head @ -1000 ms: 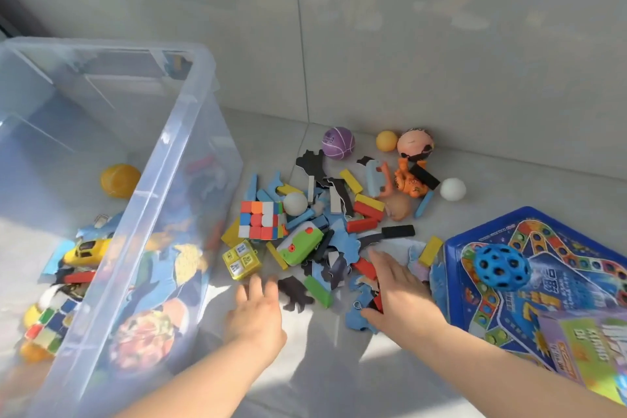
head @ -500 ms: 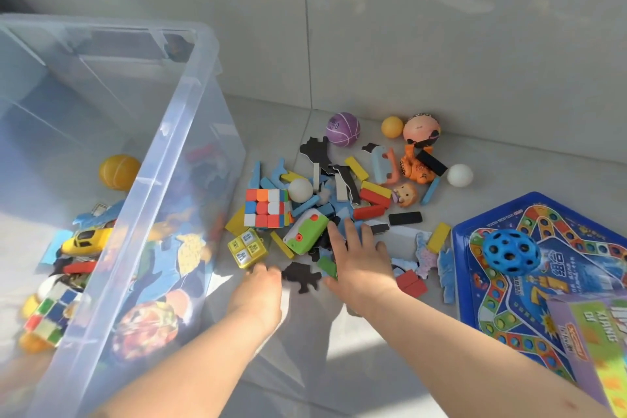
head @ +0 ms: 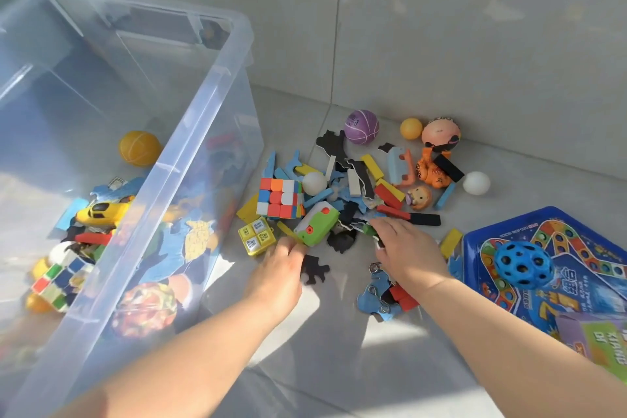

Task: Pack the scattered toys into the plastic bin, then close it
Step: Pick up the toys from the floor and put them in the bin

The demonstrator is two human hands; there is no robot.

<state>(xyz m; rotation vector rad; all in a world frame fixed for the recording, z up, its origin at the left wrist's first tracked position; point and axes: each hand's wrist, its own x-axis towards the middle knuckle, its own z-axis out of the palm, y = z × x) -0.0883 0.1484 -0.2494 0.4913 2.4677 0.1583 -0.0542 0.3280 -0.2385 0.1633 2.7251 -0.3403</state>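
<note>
Bin [head: 203, 102] sits open on the floor [head: 322, 366], left of the pile and partly filled: yellow car [head: 101, 212], yellow ball [head: 139, 148] and puzzle bits inside. No lid in view. Most toys are not packed yet, heaped between the bin wall and the game board [head: 576, 299]. Left hand [head: 281, 268] is down at the near edge of the green toy [head: 317, 226], just beside the yellow cube [head: 256, 236]. Its fingertips are hidden, so can't tell if it grips anything. Right hand [head: 407, 248] lies on the flat puzzle pieces [head: 376, 295] right of the green toy, fingers curled down, small green block [head: 368, 231] at the tips. Pinch or mere contact, can't tell. Step looks like a two-handed scoop. To do it well: close in from both sides, keep palms low so thin pieces don't slip under, trap the chunky items (green toy, colour cube [head: 280, 197]) in the middle, and lift clear over the rim. The purple ball [head: 360, 126] and white ball [head: 476, 182] will likely roll if bumped, so take them separately. Board probably goes last, on top.
</note>
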